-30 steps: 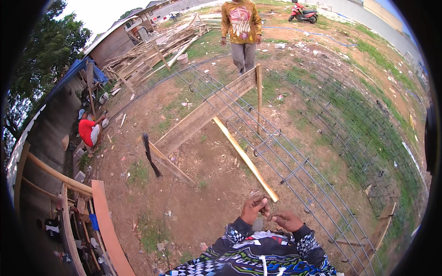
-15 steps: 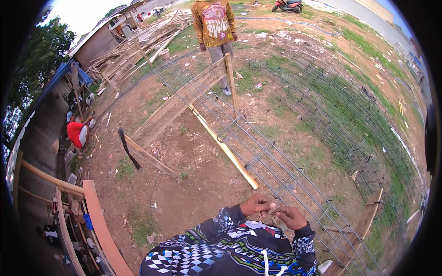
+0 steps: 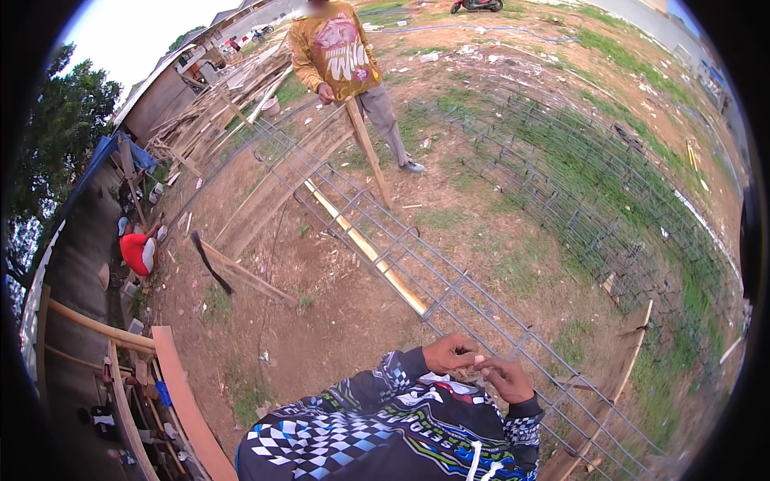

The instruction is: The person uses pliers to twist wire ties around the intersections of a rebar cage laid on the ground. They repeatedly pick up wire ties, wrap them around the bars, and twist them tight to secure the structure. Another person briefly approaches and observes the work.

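Observation:
In front of my chest, my left hand (image 3: 451,354) and my right hand (image 3: 507,378) meet with fingers bent and pinched together. Anything between the fingertips is too small to make out. Just beyond them a long cage of steel reinforcing bars (image 3: 499,309) slants from the far left to the near right. Square stirrups cross its long bars. It rests over plank supports, one a tilted wooden post (image 3: 369,156) with a board at the far end, another a plank (image 3: 613,393) near my right.
A person in a yellow-brown shirt (image 3: 337,48) stands at the far post. Another in red (image 3: 138,252) crouches by the left wall. More rebar cages (image 3: 577,184) lie on grass at right. A bundle of dark wires (image 3: 210,263) hangs over a wooden stake (image 3: 253,274).
The person in the yellow-brown shirt has shifted and brought a hand to the post, which now leans more. The cage sits differently in view. My hands stay pinched close together.

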`<state>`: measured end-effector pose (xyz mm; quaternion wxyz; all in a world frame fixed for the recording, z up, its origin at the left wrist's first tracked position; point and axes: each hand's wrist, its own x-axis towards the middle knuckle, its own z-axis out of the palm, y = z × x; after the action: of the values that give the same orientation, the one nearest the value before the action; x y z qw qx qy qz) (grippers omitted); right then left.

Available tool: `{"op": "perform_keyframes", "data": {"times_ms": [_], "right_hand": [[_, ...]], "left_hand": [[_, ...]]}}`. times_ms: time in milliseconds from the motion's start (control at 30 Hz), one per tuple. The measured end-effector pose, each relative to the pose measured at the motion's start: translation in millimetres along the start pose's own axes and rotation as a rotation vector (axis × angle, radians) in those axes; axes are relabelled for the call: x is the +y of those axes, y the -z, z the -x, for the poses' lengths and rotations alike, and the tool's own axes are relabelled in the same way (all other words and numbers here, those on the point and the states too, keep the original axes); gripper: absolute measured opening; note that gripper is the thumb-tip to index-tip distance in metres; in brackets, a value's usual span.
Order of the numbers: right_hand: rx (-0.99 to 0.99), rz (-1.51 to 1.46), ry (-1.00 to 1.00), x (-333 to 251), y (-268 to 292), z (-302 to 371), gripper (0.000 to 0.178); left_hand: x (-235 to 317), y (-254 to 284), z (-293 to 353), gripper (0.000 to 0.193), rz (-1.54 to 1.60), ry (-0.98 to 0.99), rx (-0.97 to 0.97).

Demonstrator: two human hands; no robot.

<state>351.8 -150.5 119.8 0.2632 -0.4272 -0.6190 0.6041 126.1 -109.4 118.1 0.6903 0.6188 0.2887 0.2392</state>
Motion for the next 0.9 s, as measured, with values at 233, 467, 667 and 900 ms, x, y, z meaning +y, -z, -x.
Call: {"op": "perform_keyframes", "data": {"times_ms": [233, 467, 667, 900], "right_hand": [[0.032, -0.296, -0.089, -3.4, 21.1, 4.0, 0.023], [0.041, -0.684, -0.126, -24.7, -31.6, -16.3, 0.032], [0.072, -0.636, -0.160, -26.4, -30.7, -20.1, 0.031], [0.060, -0.562, -0.206, -36.3, -28.0, -13.0, 0.031]], "left_hand": [[10.4, -3.0, -21.1, 0.035, 0.464, -0.063, 0.176], [21.6, 33.4, -32.5, 0.033, 0.798, -0.008, 0.233], [31.3, 57.6, -14.6, 0.030, 0.566, 0.098, 0.203], [-6.1, 75.9, -11.7, 0.023, 0.407, 0.033, 0.139]]}}
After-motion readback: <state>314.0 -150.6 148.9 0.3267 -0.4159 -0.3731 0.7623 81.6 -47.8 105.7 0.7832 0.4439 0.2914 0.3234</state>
